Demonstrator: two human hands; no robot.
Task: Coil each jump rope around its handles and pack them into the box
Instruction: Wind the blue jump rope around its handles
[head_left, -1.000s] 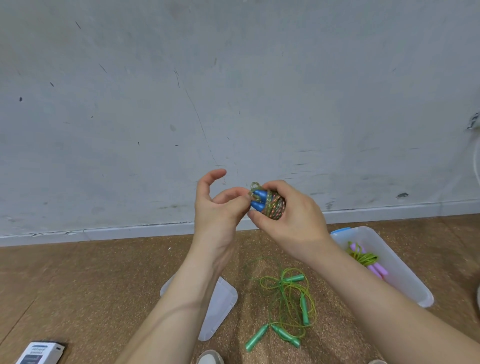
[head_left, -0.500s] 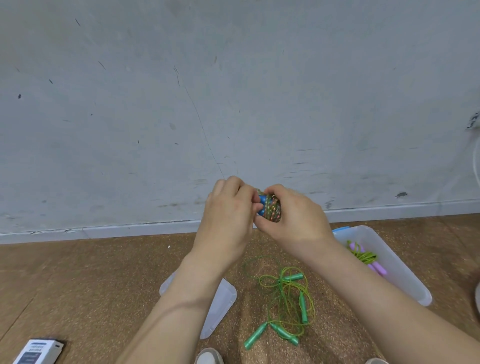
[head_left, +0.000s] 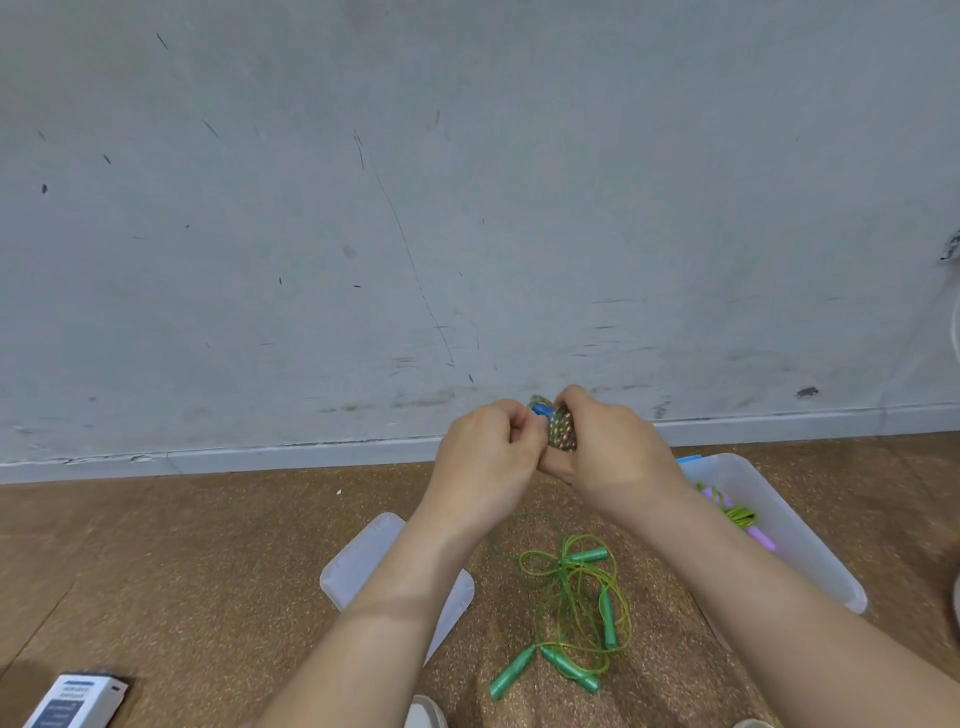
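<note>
A jump rope with blue handles (head_left: 560, 432) is wound into a tight multicoloured bundle, held up in front of the wall. My right hand (head_left: 613, 452) grips the bundle from the right. My left hand (head_left: 488, 457) has its fingers curled at the blue handle ends, pinching there. On the floor below lie loose green jump ropes (head_left: 576, 618) with green handles, tangled together. A clear plastic box (head_left: 810, 561) stands to the right and holds a coiled rope with purple handles (head_left: 737, 517).
The box's clear lid (head_left: 363, 561) lies on the brown floor under my left forearm. A white and blue carton (head_left: 78, 701) sits at the bottom left. A grey wall with a skirting board runs behind. Shoe tips show at the bottom edge.
My left hand, open with fingers raised a second ago, has closed onto the handle end of the bundle. Both hands have stayed pressed together around it.
</note>
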